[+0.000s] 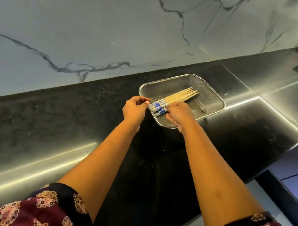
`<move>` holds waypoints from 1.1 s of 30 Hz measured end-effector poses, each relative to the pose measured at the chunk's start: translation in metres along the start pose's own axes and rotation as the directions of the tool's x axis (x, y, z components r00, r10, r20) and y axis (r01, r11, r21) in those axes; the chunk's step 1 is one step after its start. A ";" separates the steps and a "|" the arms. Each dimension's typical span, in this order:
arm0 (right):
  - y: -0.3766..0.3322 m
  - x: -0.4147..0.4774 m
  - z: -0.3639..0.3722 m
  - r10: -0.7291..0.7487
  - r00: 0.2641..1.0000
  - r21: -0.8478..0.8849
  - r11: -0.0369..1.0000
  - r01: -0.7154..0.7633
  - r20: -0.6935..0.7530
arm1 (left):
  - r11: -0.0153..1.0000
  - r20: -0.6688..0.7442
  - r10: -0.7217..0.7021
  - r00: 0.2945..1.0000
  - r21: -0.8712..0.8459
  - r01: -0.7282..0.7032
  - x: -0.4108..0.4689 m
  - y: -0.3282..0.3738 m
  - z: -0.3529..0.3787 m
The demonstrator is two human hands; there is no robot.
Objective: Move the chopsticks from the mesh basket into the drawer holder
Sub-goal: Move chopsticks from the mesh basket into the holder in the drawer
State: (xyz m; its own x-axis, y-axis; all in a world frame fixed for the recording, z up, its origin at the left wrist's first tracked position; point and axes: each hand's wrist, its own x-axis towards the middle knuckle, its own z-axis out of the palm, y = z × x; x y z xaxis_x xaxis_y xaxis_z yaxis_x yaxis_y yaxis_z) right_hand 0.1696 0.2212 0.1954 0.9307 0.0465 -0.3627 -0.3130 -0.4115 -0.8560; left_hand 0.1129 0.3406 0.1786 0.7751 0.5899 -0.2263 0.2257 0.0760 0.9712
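Because the chopsticks [179, 96] lie as one loose bundle slanting across the mesh basket [209, 96], their blue-patterned ends nearest the person, both hands work at that near-left end. The right hand [178, 115] reaches over the near rim with its fingers curled down onto the patterned ends, gripping them, probably to gather the sticks into one handful rather than lift them singly. The left hand [134, 109] sits at the basket's left corner with thumb and forefinger drawn close together. Whether it pinches the rim to steady the basket or touches the stick ends cannot be told.

The basket stands on the dark counter [63, 117], close to the marble wall [100, 24]. All the chopsticks are in the basket, none lifted clear, so the task looks to be at its first grasp. The drawer holder is not in view.
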 end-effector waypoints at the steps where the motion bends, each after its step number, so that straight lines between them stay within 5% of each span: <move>1: -0.001 0.006 0.003 0.049 0.999 0.041 0.998 -0.050 0.013 | 1.000 0.018 -0.007 1.000 0.015 0.007 0.004 0.000 0.000; 6: -0.006 0.033 0.017 0.225 0.974 0.244 0.944 -0.221 0.009 | 0.996 0.075 -0.004 0.997 0.089 -0.003 0.023 -0.003 0.002; 11: -0.002 0.041 0.031 0.339 0.938 0.259 0.902 -0.347 0.076 | 0.992 0.118 -0.022 0.993 0.125 0.007 0.032 -0.011 0.000; 29: -0.002 0.052 0.029 0.403 0.900 0.319 0.841 -0.436 0.167 | 0.977 0.162 -0.184 0.969 0.134 0.163 0.046 -0.017 -0.004; 33: -0.001 0.047 0.027 0.404 0.896 0.326 0.835 -0.443 0.182 | 0.975 0.206 -0.223 0.953 0.029 0.222 0.044 -0.020 -0.004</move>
State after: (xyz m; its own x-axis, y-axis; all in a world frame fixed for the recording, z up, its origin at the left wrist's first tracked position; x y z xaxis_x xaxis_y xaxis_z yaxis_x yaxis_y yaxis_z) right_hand 0.2086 0.2487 0.1694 0.6734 0.0406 -0.7382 -0.7352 -0.0679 -0.6744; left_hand 0.1403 0.3689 0.1498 0.8097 0.3793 -0.4478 0.4091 0.1823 0.8941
